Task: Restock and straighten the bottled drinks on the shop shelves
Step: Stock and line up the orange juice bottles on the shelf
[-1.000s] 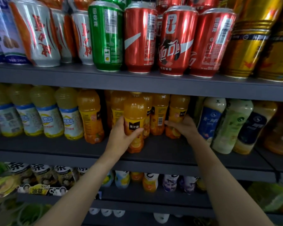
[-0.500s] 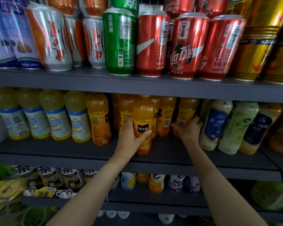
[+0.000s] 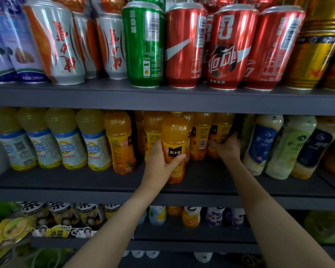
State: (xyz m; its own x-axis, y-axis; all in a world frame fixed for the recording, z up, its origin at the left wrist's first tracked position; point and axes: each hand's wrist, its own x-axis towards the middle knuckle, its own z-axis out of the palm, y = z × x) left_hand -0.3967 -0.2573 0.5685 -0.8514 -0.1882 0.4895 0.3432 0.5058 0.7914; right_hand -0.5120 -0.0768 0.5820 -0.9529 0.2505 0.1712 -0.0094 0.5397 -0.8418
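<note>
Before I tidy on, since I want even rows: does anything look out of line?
Yes. The orange bottle in the left hand stands forward of its row on the middle shelf.

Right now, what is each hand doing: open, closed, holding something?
Left hand: grips the front orange juice bottle, thumb across its label.
Right hand: fingers curled round the rightmost orange bottle further back on the shelf.

We see the left hand (image 3: 159,161) gripping an orange juice bottle (image 3: 175,146) at the front of the middle shelf (image 3: 104,194), while the right hand (image 3: 227,147) holds another orange bottle (image 3: 221,128) further back, beside pale milky bottles (image 3: 263,144)
</note>
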